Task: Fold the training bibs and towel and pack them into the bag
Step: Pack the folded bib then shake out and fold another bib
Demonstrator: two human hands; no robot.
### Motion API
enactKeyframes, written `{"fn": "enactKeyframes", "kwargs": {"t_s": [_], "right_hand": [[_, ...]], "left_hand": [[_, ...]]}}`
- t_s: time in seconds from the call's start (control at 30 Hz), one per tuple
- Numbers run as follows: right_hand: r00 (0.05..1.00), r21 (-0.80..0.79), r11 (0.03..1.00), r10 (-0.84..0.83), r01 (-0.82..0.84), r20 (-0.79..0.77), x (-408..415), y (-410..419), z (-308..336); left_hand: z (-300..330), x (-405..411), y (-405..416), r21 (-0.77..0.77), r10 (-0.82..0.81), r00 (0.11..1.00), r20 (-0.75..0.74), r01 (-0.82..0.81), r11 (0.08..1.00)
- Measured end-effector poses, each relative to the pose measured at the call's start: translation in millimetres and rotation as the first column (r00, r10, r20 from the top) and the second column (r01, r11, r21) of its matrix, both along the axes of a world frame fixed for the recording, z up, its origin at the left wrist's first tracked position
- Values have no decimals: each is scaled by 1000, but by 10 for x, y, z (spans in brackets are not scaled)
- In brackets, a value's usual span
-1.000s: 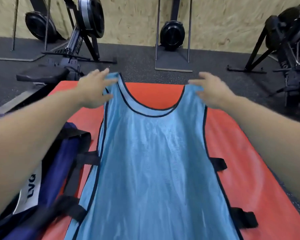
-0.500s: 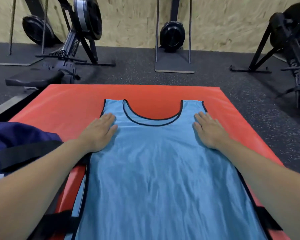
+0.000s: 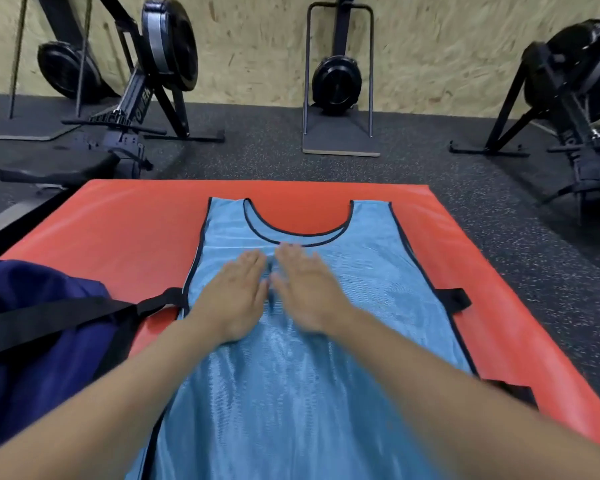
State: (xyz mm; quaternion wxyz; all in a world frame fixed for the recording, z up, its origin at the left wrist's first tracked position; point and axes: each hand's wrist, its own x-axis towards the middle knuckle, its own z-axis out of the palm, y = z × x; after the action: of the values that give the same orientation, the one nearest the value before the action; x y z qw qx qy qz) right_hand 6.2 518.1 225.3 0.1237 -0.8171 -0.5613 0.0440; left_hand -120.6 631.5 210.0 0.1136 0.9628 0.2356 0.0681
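Bib [image 3: 343,289]: one light blue mesh training bib with black edging lies spread flat on the one orange mat [image 3: 125,223], neck opening at the far end, its near end running out of view at the bottom. Two hands rest on it, side by side just below the neckline, near the bib's middle. The left hand [image 3: 236,299] lies palm down with fingers stretched out and together, flat on the mesh and grasping nothing. The right hand [image 3: 309,289] lies the same way just beside it, blurred, palm down and fingers extended, its grip released too. The two hands are close, nearly touching at the fingers. Both bare forearms reach in from the bottom corners.

Black side straps [image 3: 454,299] stick out from the bib's edges; at least three show, one on the left edge and two on the right.

One dark blue bag [image 3: 49,341] sits on the mat to the left of the bib, with a black strap [image 3: 59,317] across it. The bag's inside cannot be seen.

Beyond the bib's neck end, on the dark speckled floor [image 3: 482,209], stand four black exercise machines [image 3: 160,64] along a chipboard wall [image 3: 447,46]: two to the far left, one straight ahead in a metal frame, one to the far right.
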Motion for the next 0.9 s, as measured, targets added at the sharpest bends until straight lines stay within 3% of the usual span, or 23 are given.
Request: {"fn": "enactKeyframes", "kwargs": {"t_s": [0.13, 0.4, 0.43, 0.5, 0.63, 0.77, 0.9], "right_hand": [[996, -59, 994, -92, 92, 4, 64, -94, -171], [873, -105, 867, -480, 487, 86, 1170, -938, -76], [864, -74, 864, -487, 498, 129, 1083, -881, -45], [908, 9, 910, -413, 414, 63, 642, -583, 0], [997, -3, 997, -72, 72, 29, -441, -74, -155], [976, -11, 976, -215, 215, 48, 59, -510, -244], [889, -91, 885, -455, 457, 43, 849, -1311, -128]], "left_hand": [[-116, -96, 11, 3, 127, 992, 25, -127, 992], [-170, -63, 10, 27, 135, 990, 35, -136, 990], [-174, -66, 8, 35, 130, 991, 39, -131, 991], [-169, -75, -8, 50, 108, 993, 47, -110, 993], [-150, -110, -14, 45, 77, 996, 54, -79, 996], [-169, -96, 15, 31, 85, 996, 40, -86, 996], [-156, -81, -5, 38, 84, 996, 38, -85, 996]]}}
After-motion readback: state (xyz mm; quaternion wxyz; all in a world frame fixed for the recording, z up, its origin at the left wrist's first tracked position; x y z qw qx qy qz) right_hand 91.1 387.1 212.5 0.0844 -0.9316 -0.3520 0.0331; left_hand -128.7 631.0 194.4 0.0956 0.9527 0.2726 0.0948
